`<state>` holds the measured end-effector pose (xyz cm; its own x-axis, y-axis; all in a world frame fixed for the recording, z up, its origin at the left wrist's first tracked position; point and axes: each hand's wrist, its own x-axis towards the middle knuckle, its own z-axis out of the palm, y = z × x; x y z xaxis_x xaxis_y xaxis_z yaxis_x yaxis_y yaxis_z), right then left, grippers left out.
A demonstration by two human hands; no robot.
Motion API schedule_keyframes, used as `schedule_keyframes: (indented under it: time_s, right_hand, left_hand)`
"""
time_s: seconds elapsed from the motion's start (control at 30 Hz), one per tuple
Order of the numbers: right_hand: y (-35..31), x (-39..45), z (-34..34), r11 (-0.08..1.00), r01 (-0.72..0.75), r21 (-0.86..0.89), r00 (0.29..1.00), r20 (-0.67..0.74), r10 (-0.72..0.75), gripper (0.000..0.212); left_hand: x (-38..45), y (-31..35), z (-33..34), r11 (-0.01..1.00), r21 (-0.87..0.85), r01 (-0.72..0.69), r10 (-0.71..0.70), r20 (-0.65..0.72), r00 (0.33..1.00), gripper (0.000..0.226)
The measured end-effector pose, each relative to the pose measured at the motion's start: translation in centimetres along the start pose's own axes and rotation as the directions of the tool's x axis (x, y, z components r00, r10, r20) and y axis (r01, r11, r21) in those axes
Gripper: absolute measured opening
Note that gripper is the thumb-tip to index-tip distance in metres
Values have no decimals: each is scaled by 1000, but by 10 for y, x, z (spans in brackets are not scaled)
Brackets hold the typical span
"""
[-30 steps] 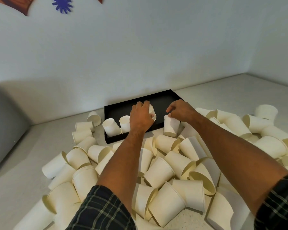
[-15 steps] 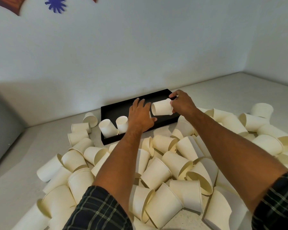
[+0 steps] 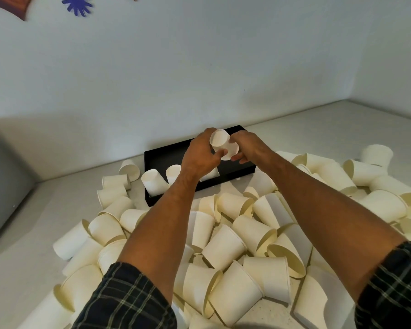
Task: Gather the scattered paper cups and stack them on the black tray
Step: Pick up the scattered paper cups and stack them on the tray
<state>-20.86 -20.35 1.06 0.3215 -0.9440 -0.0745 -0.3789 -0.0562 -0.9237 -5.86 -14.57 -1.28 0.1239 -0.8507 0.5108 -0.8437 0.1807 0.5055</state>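
Head view: small white paper cup (image 3: 221, 143) pinched between left hand (image 3: 199, 154) and right hand (image 3: 247, 147), raised above shallow black rectangular tray (image 3: 157, 157), long axis tilted, base toward camera. Straight down to tray; both hands equally near.

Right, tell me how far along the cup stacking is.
Barely begun. Done: a few loose cups sit on the black tray, none visibly stacked. In hand: the left hand and right hand hold cups above the tray. Left: the big scattered pile on the counter.
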Motion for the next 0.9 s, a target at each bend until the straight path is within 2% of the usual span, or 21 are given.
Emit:
schedule_keyframes:
  time_s: [0.07, 0.2, 0.27, 0.4, 0.43, 0.5, 0.57, 0.63, 0.77, 0.9]
  right_hand:
    - [1, 0, 3, 997, 67, -34, 997, 25, -66, 44]
    - [9, -3, 9, 943, 191, -274, 975, -61, -216, 66]
    - [11, -2, 12, 912, 206, -355, 960, -106, -259, 69]
    - [18, 4, 16, 830, 243, -503, 932, -114, -343, 62]
    - [20, 6, 16, 816, 243, -525, 928, -117, -353, 61]
    - [22, 12, 16, 791, 240, -563, 927, -110, -359, 58]
    - [27, 15, 17, 767, 229, -600, 938, -76, -339, 58]
    - [32, 17, 20, 738, 218, -639, 950, -35, -311, 59]
    - [41, 19, 28, 671, 225, -706, 960, 43, -277, 64]
    - [43, 20, 35, 606, 265, -750, 954, 112, -278, 63]
  left_hand:
    - [0, 3, 1, 1000, 5, -11, 11, 11, 1000, 55]
    - [0, 9, 4, 999, 40, 10, -11, 32, 999, 59]
    - [-3, 11, 5, 1000, 23, 4, -4, 34, 999, 60]
    - [-6, 10, 9, 999, -5, 36, -35, 93, 995, 60]
    - [-6, 8, 9, 998, 23, 51, -53, 109, 993, 59]
    - [-6, 1, 8, 982, 184, 51, -77, 138, 987, 59]
    - [-8, -10, 7, 913, 406, 30, -116, 191, 975, 60]
    - [-10, -20, 5, 843, 537, 25, -184, 245, 952, 58]
    - [-11, -29, 6, 804, 595, -1, -218, 296, 930, 56]
    - [-10, -30, 6, 770, 638, -16, -211, 278, 937, 57]
